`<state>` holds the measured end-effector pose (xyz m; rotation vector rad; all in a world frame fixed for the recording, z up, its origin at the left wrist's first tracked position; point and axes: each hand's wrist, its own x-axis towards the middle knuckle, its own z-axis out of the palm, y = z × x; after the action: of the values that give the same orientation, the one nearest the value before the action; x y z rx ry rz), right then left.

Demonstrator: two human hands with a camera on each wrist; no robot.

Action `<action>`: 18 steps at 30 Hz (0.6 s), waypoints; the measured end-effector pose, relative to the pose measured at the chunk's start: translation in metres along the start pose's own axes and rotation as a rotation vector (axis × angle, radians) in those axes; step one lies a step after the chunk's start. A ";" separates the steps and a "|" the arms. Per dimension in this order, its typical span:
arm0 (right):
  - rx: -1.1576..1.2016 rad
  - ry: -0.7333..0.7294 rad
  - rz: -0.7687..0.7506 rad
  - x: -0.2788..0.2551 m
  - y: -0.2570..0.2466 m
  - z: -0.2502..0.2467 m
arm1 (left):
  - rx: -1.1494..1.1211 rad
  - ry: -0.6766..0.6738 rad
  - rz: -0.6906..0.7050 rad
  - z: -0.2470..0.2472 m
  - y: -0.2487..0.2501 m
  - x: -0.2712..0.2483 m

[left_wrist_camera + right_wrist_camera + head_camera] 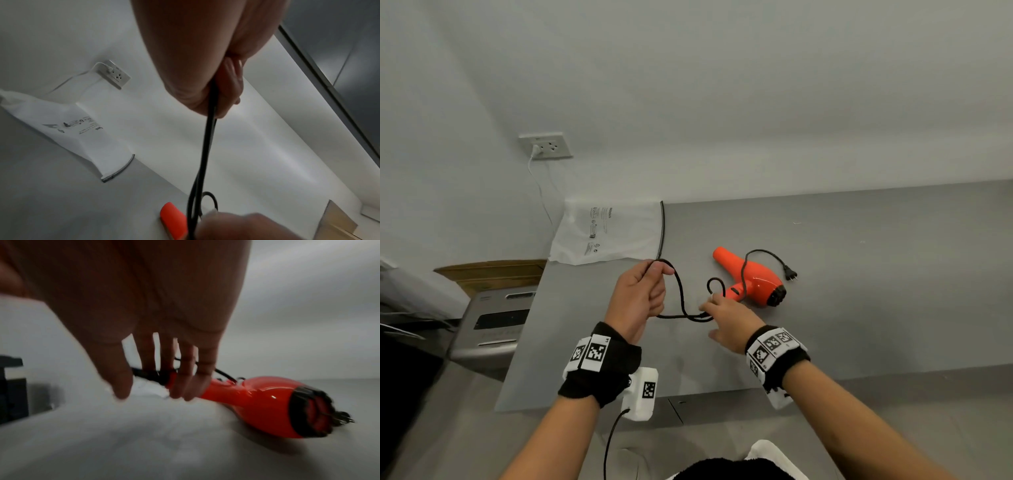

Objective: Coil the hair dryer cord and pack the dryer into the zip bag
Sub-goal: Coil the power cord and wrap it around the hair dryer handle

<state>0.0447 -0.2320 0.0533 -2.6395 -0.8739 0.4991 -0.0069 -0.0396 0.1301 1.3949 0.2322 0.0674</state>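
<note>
An orange hair dryer [751,278] lies on its side on the grey table [859,308]. Its black cord [681,294] runs in loose loops to the plug [790,274], which rests just right of the dryer. My left hand [654,275] is raised above the table and grips a doubled loop of the cord [207,146]. My right hand [714,317] reaches with straight, spread fingers [185,382] to the cord by the dryer's handle [222,392], touching it without closing. The white zip bag [609,233] lies flat at the table's far left corner, its zip edge toward the dryer.
A wall socket [546,145] with a white charger and cable sits above the bag. Left of the table stand a cardboard box [493,272] and a grey appliance [493,325]. The table's front edge [619,401] runs just under my wrists.
</note>
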 end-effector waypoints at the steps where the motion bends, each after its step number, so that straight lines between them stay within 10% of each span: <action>1: 0.020 0.059 -0.006 0.001 0.007 0.000 | -0.022 0.029 0.011 -0.002 0.002 0.001; 11: -0.075 0.375 -0.091 0.020 0.036 -0.027 | -0.153 0.084 0.141 0.003 0.023 -0.003; 18: 0.446 0.421 -0.046 0.011 0.011 -0.059 | -0.091 0.000 0.175 0.016 0.041 0.003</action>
<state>0.0831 -0.2450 0.0985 -2.1908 -0.6043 0.0963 0.0035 -0.0472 0.1726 1.3219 0.1056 0.2199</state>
